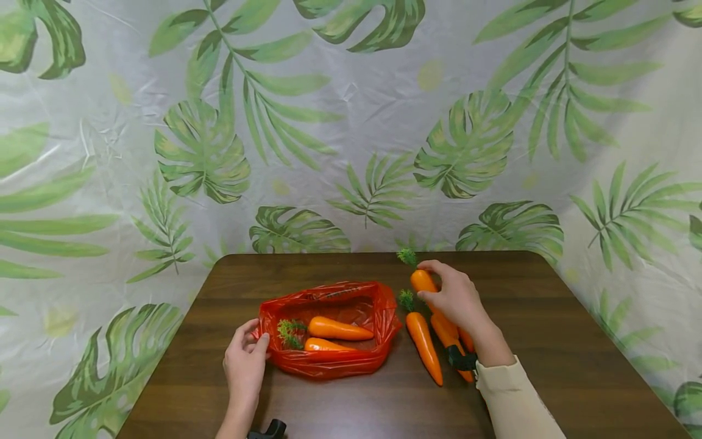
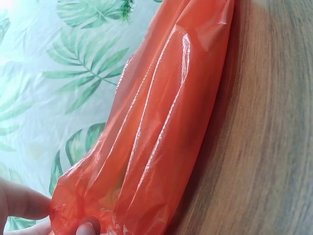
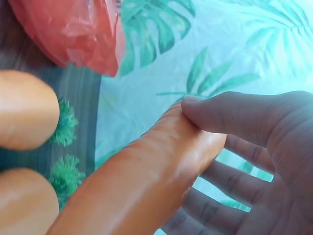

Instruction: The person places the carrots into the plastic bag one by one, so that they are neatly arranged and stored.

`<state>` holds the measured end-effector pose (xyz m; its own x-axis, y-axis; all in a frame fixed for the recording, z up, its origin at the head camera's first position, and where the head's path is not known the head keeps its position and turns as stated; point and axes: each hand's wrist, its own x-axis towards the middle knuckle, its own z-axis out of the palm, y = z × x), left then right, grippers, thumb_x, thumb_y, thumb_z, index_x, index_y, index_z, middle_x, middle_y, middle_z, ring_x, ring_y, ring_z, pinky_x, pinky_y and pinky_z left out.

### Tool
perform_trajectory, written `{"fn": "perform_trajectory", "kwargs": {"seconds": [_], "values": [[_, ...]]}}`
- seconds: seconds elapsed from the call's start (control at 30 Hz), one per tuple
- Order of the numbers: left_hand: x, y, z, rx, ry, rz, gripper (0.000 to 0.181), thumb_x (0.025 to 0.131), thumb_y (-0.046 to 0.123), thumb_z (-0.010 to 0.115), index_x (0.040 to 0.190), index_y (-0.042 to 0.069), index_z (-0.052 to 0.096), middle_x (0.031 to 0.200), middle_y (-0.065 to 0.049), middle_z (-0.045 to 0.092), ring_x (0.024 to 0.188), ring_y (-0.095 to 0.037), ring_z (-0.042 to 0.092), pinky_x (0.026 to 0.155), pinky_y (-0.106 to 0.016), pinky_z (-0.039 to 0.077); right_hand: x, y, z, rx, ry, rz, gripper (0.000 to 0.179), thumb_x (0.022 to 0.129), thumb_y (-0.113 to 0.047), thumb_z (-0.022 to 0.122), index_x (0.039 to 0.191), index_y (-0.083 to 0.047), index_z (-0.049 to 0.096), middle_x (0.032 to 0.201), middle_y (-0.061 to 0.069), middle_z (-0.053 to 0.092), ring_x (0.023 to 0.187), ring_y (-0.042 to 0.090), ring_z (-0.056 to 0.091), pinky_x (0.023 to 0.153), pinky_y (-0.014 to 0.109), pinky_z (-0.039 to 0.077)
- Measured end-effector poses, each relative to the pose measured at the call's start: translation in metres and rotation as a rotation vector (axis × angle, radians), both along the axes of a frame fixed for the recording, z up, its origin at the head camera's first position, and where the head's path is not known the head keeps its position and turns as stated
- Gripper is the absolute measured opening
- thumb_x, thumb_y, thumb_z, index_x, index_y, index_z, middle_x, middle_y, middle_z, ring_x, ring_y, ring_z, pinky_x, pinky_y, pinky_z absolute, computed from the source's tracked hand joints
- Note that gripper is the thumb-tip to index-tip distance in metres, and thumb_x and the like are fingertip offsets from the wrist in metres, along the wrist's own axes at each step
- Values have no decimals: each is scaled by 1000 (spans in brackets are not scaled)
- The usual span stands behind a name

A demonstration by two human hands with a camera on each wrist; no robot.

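One brown wood-grained tabletop [image 1: 340, 405], one red plastic bag [image 1: 329, 368], two tapered orange carrots [image 1: 339, 330] inside it, at least three more carrots [image 1: 423, 346] right.

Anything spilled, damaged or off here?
Nothing stands out. The red bag sits open, crinkled but with no visible tear, two carrots inside. The left hand pinches its end; the right hand grips another carrot. Loose carrots beside the bag show no damage.
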<state>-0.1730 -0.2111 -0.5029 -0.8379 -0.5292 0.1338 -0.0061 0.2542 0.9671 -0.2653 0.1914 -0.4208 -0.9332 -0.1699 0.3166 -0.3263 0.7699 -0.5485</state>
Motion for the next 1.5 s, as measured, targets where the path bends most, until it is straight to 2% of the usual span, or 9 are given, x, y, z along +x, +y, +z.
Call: {"fn": "perform_trajectory", "kwargs": {"seconds": [0.3,0.63,0.97,1.5], "values": [[-2,-1,0,-11,2,8,35,94,7,69,128,12,65,95,-14,65,76,-19,67,63,-31,60,-2,-20,2,-28,-11,35,55,82,-19,84,133,-22,62,120,2,67,85,21,63,73,41,51],[-2,-1,-2,-18,5,10,34,93,7,69,127,13,66,97,-13,66,77,-17,67,63,-30,59,-5,-45,3,-92,-63,125,56,84,-15,83,135,-19,61,123,3,67,97,21,67,79,41,55],[-2,-1,-3,-4,-10,11,34,94,8,69,127,13,65,98,-13,66,76,-15,65,61,-26,58,-13,-72,5,-64,-31,198,54,83,-17,84,132,-27,63,119,-9,66,92,13,64,77,36,54],[-2,0,-2,-1,-35,13,34,94,9,68,128,13,64,97,-14,64,76,-16,66,63,-29,59,-23,-121,10,76,23,327,59,80,-17,87,134,-26,65,126,-8,66,100,14,63,82,35,53]]}}
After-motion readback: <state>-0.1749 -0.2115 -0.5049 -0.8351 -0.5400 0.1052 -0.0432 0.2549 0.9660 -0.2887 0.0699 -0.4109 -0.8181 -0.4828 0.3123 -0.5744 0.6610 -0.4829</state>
